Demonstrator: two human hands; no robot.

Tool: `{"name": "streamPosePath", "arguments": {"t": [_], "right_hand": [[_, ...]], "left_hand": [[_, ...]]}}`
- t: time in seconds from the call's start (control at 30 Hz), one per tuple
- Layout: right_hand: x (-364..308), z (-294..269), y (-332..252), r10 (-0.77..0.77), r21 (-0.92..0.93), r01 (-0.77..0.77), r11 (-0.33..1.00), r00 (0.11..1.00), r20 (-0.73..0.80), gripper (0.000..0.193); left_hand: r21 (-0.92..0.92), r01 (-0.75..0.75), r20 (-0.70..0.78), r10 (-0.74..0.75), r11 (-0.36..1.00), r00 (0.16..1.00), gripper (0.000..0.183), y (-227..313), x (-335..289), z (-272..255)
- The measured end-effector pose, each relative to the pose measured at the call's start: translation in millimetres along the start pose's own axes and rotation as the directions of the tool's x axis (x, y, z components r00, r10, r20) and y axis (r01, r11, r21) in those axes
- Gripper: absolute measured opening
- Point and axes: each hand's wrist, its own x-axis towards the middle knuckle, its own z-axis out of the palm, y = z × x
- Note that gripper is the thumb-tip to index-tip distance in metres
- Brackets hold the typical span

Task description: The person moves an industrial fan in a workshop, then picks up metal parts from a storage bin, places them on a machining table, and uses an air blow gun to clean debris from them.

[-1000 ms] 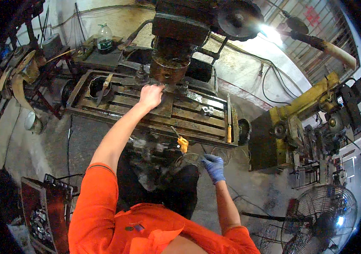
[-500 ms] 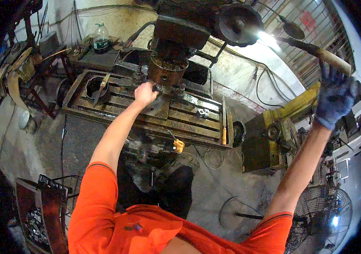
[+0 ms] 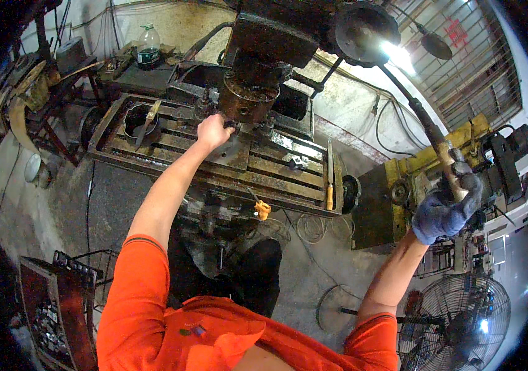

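Observation:
My gloved right hand is closed around the pale grip of a long machine lever, which slants down from a round dark hub. My bare left hand is closed just under the machine's cylindrical spindle head. A small dark part shows at its fingertips, too little to name. Below that hand lies the slotted metal machine table. A small metal block sits on it, to the right of my left hand.
A file with a wooden handle lies along the table's right end. A brush rests in a dark container at the left end. A yellow-orange knob juts from the front. A large fan stands at lower right.
My right hand, earlier raised by the lever's end with fingers apart, is now wrapped round the grip. Lever and hand have come down toward me. My left hand stays at the spindle.

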Motion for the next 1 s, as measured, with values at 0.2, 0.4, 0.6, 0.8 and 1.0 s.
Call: {"name": "streamPosePath", "arguments": {"t": [0.2,0.4,0.6,0.8,1.0], "right_hand": [[13,2,-2,-0.046,-0.025,0.049,0.998,0.992,0.117,0.029],[-12,7,0,-0.053,-0.120,0.061,0.991,0.997,0.062,0.031],[1,8,-5,-0.180,-0.185,0.205,0.961,0.973,0.143,0.035],[-9,7,-5,-0.071,-0.214,0.090,0.973,0.993,0.095,0.040],[-31,14,10,-0.074,0.096,0.071,0.993,0.997,0.026,0.044]], "left_hand": [[0.038,-0.003,0.008,0.003,0.999,1.000,0.034,-3,4,5],[-0.015,-0.046,-0.043,0.045,0.999,0.998,0.035,-13,6,13],[0.020,-0.027,-0.051,0.028,0.999,0.998,0.035,-5,3,11],[-0.020,-0.036,-0.017,0.036,0.999,0.999,0.035,-7,4,9],[-0.029,-0.063,-0.045,0.061,0.998,0.997,0.034,-14,8,17]]}}
